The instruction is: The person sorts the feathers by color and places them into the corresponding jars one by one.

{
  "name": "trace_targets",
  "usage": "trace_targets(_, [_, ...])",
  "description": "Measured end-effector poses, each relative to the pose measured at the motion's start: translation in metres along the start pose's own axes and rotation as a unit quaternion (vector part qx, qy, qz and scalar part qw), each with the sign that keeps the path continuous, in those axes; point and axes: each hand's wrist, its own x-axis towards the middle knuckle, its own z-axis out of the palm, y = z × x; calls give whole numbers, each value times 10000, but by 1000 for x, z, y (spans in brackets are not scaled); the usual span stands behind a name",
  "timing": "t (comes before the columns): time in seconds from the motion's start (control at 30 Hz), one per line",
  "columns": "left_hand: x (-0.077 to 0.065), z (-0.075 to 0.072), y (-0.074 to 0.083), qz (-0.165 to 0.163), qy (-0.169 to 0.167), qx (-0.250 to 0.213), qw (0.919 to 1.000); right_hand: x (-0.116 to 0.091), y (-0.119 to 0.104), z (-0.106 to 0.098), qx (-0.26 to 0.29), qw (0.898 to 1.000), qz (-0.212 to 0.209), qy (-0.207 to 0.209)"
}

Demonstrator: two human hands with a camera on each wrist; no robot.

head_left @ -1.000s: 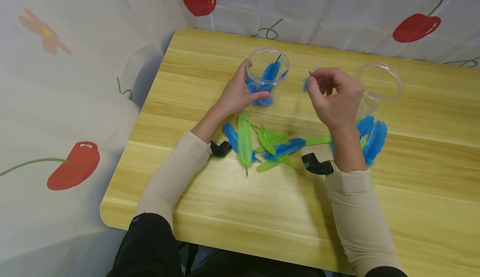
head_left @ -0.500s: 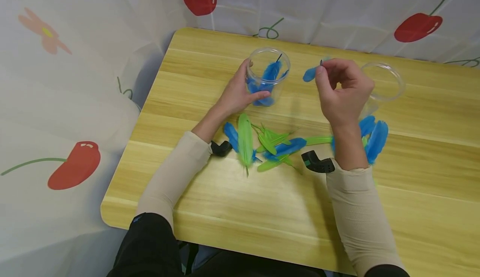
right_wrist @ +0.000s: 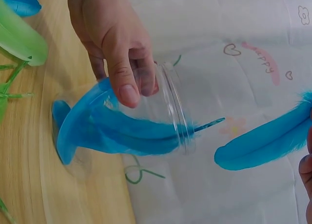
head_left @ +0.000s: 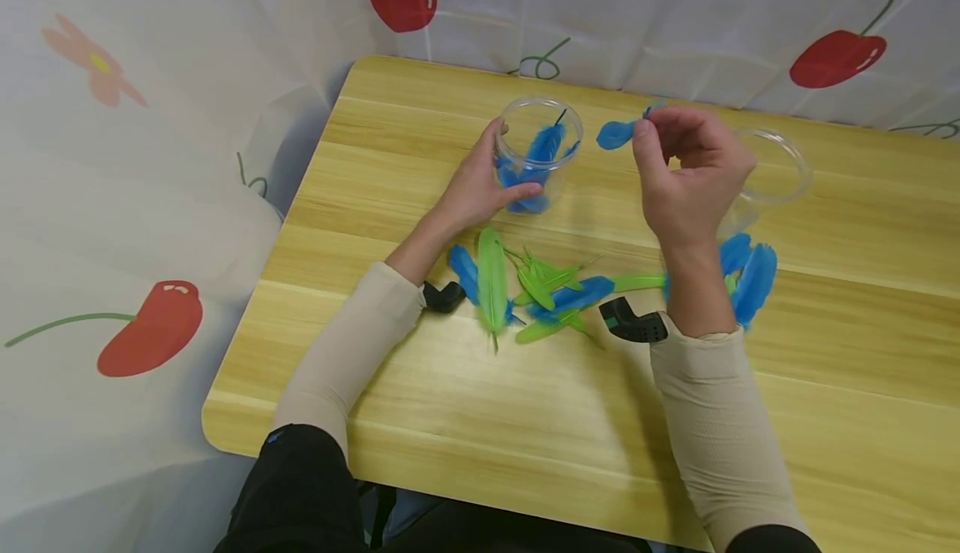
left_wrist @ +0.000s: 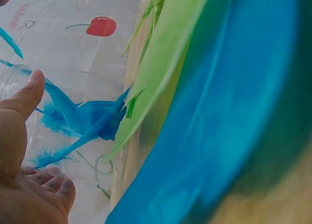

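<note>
A clear plastic cup (head_left: 558, 176) with several blue feathers (head_left: 543, 146) inside stands on the wooden table, one quill poking above its rim. My left hand (head_left: 480, 174) grips the cup from the left, thumb across the front and fingers behind. To the right of the cup and higher, my right hand (head_left: 693, 174) pinches a single blue feather (head_left: 617, 135) by its quill end between thumb and fingertips. That feather's rounded tip points left toward the cup; in the right wrist view the held feather (right_wrist: 263, 141) is apart from the rim.
A second clear cup (head_left: 776, 166) stands behind the right hand, partly hidden by it. Loose green feathers (head_left: 492, 278) and blue feathers (head_left: 577, 296) lie in front of the cup. More blue feathers (head_left: 753, 282) lie beside the right wrist. A cherry-print curtain (head_left: 637, 20) hangs behind the table.
My right hand has shifted right and slightly away from the body, and the pinched feather has turned so more of its blade shows. The left hand and cup have stayed in place.
</note>
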Motion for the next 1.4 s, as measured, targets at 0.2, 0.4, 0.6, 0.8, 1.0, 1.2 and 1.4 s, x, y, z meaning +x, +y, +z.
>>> trace_targets(0.2, [0,0,-1,-16,-8,4,10000,-2,-1,7,165,9999,-49,-6])
trace_targets(0.4, [2,0,0,-78,-46,-52,9999,-4,1,14,536,9985,-40,-61])
trace_targets(0.6, [2,-1,-1,-63,-78,-53,9999,-5,3,19,644,9979,-41,-104])
trace_targets(0.8, [2,-1,-1,-96,-92,-56,9999,-3,3,22,684,9976,80,-6])
trace_targets(1.0, [1,-1,-1,-64,-129,-16,9999,-3,12,24,750,9969,243,32])
trace_targets(1.2, [1,-2,-2,-35,-132,-17,9999,-5,24,26,824,9949,587,-13])
trace_targets(1.4, [0,-2,-3,70,-93,-45,9999,-6,31,25,1249,9822,1403,81])
